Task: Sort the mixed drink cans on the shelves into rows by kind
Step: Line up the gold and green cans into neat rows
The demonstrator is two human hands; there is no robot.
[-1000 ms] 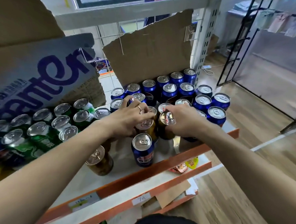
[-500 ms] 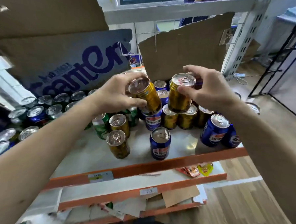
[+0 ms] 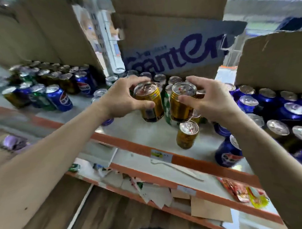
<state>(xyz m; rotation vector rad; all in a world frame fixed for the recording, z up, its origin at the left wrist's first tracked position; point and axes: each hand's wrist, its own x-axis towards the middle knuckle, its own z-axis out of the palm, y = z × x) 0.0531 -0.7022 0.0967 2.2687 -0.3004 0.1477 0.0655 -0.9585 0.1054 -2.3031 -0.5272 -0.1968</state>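
Note:
My left hand (image 3: 119, 100) grips a gold can (image 3: 150, 104) by its top and side, held above the white shelf (image 3: 147, 132). Beside it, my right hand (image 3: 210, 100) grips a second gold can (image 3: 180, 104), also lifted. A third gold can (image 3: 187, 137) stands alone near the shelf's front edge. Blue cans (image 3: 268, 104) fill the right part of the shelf. A mixed group of blue, green and gold cans (image 3: 45, 86) stands on the left shelf section. Green cans (image 3: 166, 104) show partly behind the two held ones.
Cardboard sheets stand at the back: a plain one (image 3: 37, 32) on the left, a printed one (image 3: 175, 55) in the middle, another (image 3: 275, 60) on the right. The shelf's orange front rail (image 3: 193, 160) carries price labels. Paper scraps and wrappers (image 3: 150, 189) lie on the lower shelves.
The view has swung left, bringing the left shelf section into sight. Both hands still hold the gold cans they lifted from the shelf, now carried leftward over the open middle area.

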